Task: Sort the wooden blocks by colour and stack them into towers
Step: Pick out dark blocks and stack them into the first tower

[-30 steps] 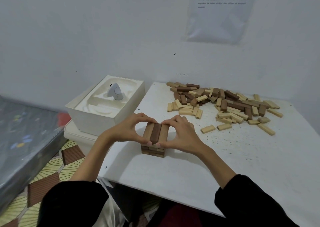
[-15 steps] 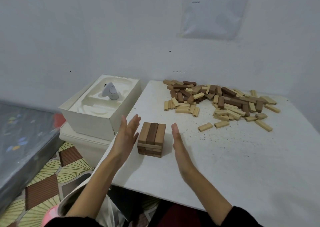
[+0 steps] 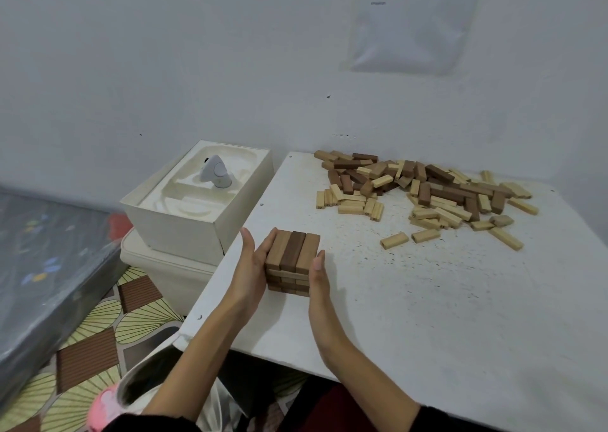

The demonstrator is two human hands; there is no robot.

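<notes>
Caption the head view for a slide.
Left hand and right hand press flat against a short tower; loose blocks piled farther back on the table.

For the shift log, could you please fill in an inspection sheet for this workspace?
Surface: white table, speckled and scuffed.
Job's things: short tower near the left edge, top layer of three brown blocks, the darkest in the middle; loose pile of light and dark blocks at the far side, unsorted.
Clutter: white box beside the table, with a grey device in its tray.
Grips: left hand and right hand, fingers straight, flat against opposite sides of the tower.
Cables: nothing seen.
Surroundings: paper sheet on the wall; patterned floor.
</notes>
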